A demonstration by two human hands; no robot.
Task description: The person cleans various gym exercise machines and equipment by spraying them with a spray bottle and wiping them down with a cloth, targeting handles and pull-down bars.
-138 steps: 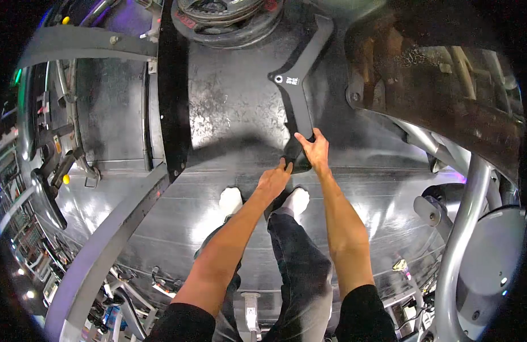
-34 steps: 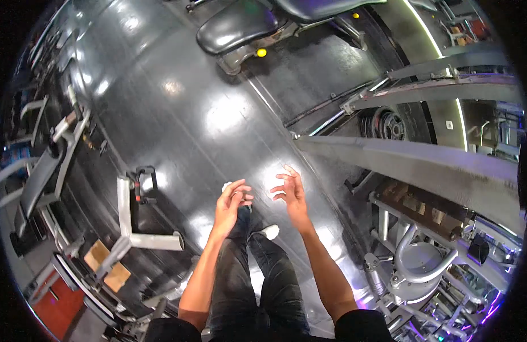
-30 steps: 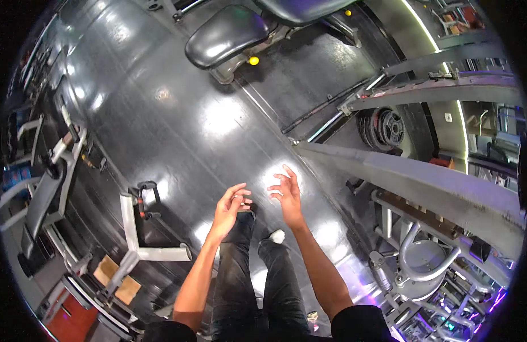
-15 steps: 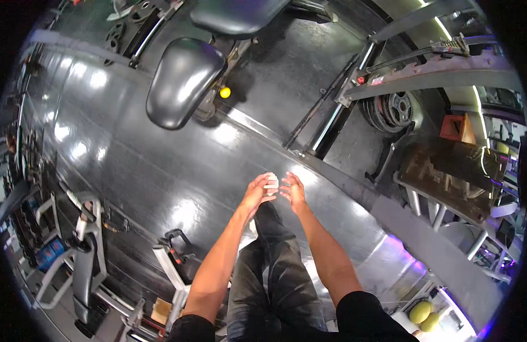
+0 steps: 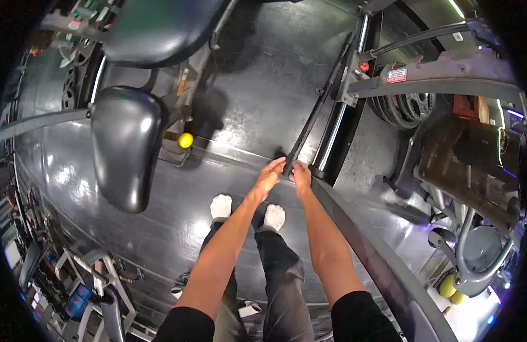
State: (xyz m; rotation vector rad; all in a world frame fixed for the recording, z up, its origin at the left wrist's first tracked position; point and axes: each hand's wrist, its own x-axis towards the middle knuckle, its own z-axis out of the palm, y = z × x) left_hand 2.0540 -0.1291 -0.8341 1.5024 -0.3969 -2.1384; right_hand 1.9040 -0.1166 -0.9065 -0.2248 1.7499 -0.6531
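My left hand and my right hand are close together in front of me, over the edge of the dark floor. Both are closed, the fingers drawn together and curled inward. Between them appears the near end of a long dark bar, which slants away along the machine's frame. Whether either hand touches the bar, or what the fingers hold, I cannot make out. Below my arms are my feet in white socks.
A padded black seat and a larger pad stand at left, with a yellow knob beside them. A grey frame beam runs along my right side. Weight plates hang at the upper right, beyond an upright steel rod.
My view has moved nearer the machine and the bar. My hands, apart with loosely bent fingers before, are now more closed and beside the bar's end. My feet have come into view.
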